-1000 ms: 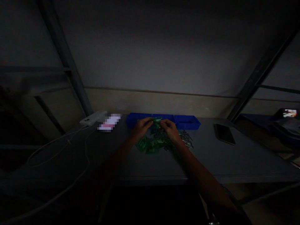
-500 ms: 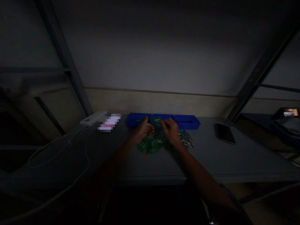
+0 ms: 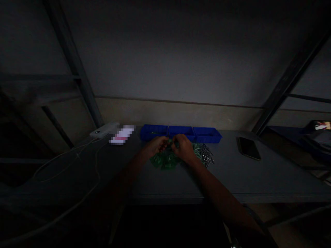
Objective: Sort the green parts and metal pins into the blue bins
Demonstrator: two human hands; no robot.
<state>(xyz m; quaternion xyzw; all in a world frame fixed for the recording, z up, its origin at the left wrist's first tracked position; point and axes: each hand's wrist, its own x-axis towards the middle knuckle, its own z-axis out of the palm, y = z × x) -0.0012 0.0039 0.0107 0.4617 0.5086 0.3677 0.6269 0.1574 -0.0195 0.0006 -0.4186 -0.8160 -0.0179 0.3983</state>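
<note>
My left hand [image 3: 156,145] and my right hand [image 3: 183,147] are close together in the middle of the table, just in front of the blue bins. Both have closed fingers pinching a small green plastic bag [image 3: 169,141], mostly hidden between them. Below them lies a heap of green plastic bags [image 3: 167,162]. To the right of my right hand is a loose pile of silver, screw-like metal pieces [image 3: 207,155], partly behind my wrist. The scene is dark, so what the bag contains cannot be made out.
Three blue bins stand in a row at the back: a left bin [image 3: 154,127] with small items inside, a middle bin [image 3: 190,128], and a right bin [image 3: 216,138]. A dark phone [image 3: 248,148] lies right; a lit phone [image 3: 122,135], white device [image 3: 104,131] and cable [image 3: 97,165] are left.
My left hand's fingers, spread before, have closed on the green bag. My right hand has brought that bag down and nearer, away from the middle bin, to meet my left.
</note>
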